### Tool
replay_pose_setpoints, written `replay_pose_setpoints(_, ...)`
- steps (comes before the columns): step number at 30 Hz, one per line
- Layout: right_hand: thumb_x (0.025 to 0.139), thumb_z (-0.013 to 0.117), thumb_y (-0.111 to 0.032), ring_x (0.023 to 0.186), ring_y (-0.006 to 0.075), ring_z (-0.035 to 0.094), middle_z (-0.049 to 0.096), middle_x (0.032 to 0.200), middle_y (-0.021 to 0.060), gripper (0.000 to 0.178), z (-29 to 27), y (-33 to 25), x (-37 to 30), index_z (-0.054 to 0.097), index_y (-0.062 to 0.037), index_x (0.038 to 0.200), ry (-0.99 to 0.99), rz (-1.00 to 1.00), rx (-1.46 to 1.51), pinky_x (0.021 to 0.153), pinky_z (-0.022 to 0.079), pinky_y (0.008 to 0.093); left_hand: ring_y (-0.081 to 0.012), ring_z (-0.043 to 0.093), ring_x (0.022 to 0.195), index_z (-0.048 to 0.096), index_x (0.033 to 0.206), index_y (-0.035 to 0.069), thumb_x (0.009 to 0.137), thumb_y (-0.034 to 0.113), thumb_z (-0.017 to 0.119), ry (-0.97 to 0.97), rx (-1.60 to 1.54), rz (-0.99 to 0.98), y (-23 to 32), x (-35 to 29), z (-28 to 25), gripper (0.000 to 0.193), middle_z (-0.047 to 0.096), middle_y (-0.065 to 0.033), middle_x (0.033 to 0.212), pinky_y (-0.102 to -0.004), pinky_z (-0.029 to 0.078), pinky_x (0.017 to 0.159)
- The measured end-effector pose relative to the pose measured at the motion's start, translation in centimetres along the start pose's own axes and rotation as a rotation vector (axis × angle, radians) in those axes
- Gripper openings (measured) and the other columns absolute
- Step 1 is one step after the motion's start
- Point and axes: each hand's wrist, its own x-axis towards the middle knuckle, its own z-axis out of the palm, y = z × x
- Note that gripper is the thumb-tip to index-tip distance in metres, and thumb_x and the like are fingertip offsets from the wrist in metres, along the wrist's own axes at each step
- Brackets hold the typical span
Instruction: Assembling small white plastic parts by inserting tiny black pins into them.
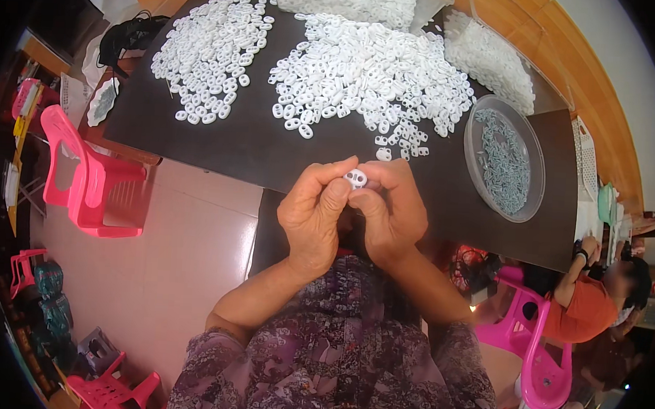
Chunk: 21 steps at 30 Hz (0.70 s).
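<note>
Close to the table's front edge, a small white oval plastic piece with two holes is pinched between my two hands. My left hand grips it with thumb and index finger from the left. From the right, the thumb and curled fingers of my right hand press on it too. Just beyond my hands lies a little group of small white two-holed parts. Behind that spreads a large heap of white plastic pieces. Another heap of white two-holed oval pieces covers the table's left part.
A round clear tub of small grey-blue metal parts stands on the dark table at right. Containers of white pieces line the back. A pink chair stands left. Another person in orange sits right, near a magenta chair.
</note>
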Motion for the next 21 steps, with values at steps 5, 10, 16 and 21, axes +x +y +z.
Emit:
replay_pose_setpoints(5,0.077,0.068,-0.003,0.066,0.021,0.052,0.061,0.083,0.0093,0.019,0.0,0.6,0.1,0.06,0.0009,0.094,0.013,-0.234,-0.14,0.056,0.042,0.0292,-0.0071,0.051,0.074,0.063,0.104,-0.002,0.093,0.013,0.057,0.006,0.234,0.222,-0.5,0.0,0.0,0.019,0.057,-0.0011,0.083,-0.0202,0.042,0.065)
replay_pose_setpoints(10,0.077,0.068,-0.003,0.066,0.0216,0.052,0.061,0.083,0.0099,0.019,0.1,0.9,0.5,0.06,0.0011,0.093,0.032,-0.221,-0.135,0.056,0.042,0.0297,-0.0058,0.045,0.074,0.062,0.103,-0.002,0.094,0.015,0.056,0.021,0.234,0.185,-1.0,0.3,0.4,0.021,0.051,0.001,0.081,-0.0193,0.037,0.067)
replay_pose_setpoints(16,0.077,0.064,0.002,0.067,0.0215,0.052,0.06,0.083,0.0111,0.018,-0.5,1.5,0.8,0.059,0.0024,0.094,0.027,-0.24,-0.151,0.059,0.043,0.0301,-0.0091,0.05,0.069,0.064,0.095,-0.002,0.091,0.005,0.056,0.055,0.274,0.23,-1.5,0.9,1.3,0.011,0.055,-0.0035,0.077,-0.0219,0.041,0.062)
replay_pose_setpoints(21,0.076,0.064,0.005,0.072,0.0197,0.054,0.06,0.084,0.0096,0.017,-1.0,0.7,1.4,0.06,-0.0013,0.092,-0.016,-0.137,-0.123,0.064,0.044,0.0282,-0.012,0.054,0.073,0.063,0.104,-0.003,0.089,-0.002,0.052,-0.03,0.458,0.244,-0.4,1.3,0.8,0.019,0.058,-0.0065,0.082,-0.0236,0.044,0.065)
